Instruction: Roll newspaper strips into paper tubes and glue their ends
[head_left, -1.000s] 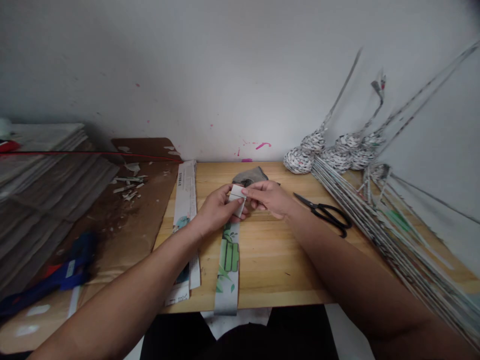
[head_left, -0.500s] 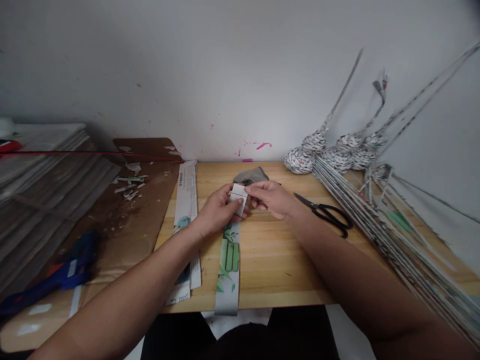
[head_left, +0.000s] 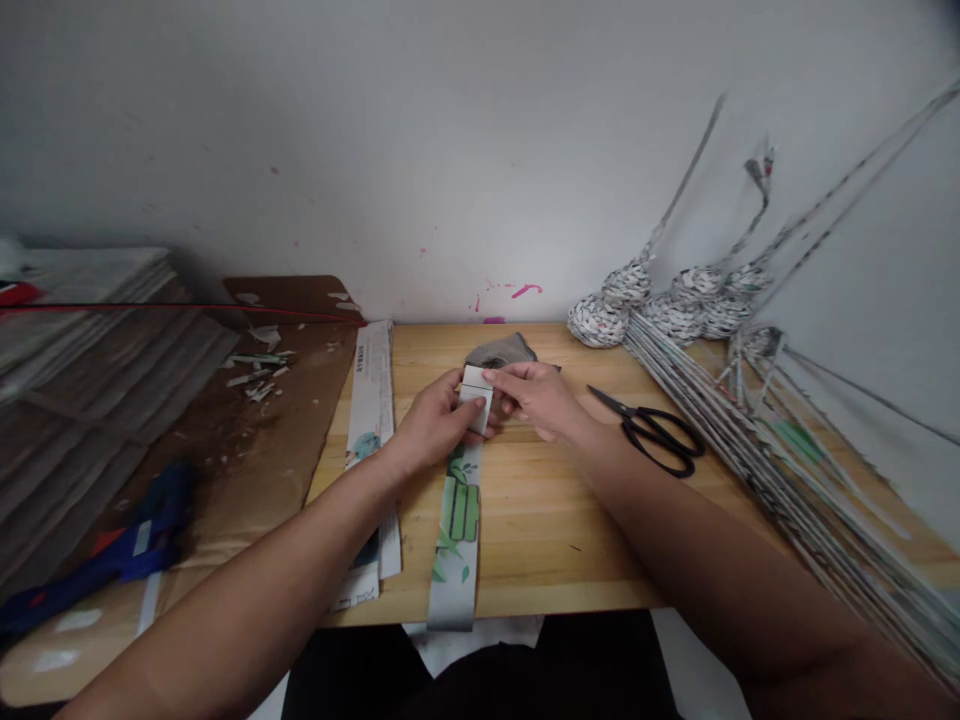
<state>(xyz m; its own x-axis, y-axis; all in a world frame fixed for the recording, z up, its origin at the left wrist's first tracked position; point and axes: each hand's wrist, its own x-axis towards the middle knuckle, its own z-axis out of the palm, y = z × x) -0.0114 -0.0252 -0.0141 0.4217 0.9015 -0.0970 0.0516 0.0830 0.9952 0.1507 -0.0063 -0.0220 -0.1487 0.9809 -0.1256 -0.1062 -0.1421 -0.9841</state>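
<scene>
A newspaper strip (head_left: 454,540) with green printed leaves runs from my hands toward me and hangs over the table's front edge. Its far end is doubled back, showing a pale side with a dark line. My left hand (head_left: 441,415) grips this folded end, thumb on top. From the right, my right hand (head_left: 529,395) pinches the end's upper corner between thumb and fingers. Behind my hands lies a crumpled grey cloth (head_left: 504,350). Black-handled scissors (head_left: 652,430) rest to the right of my right hand. More newspaper strips (head_left: 373,400) lie left of my left hand.
Woven paper gourd shapes (head_left: 607,305) stand at the back right, beside a bundle of long rolled paper sticks (head_left: 720,460). Left are a blue glue gun (head_left: 142,545), paper scraps (head_left: 262,375) on brown cardboard (head_left: 225,500) and a stack of paper (head_left: 90,370).
My right thumb has shifted slightly left along the folded end of the strip. My left hand keeps its hold, and the strip stays nearly where it was.
</scene>
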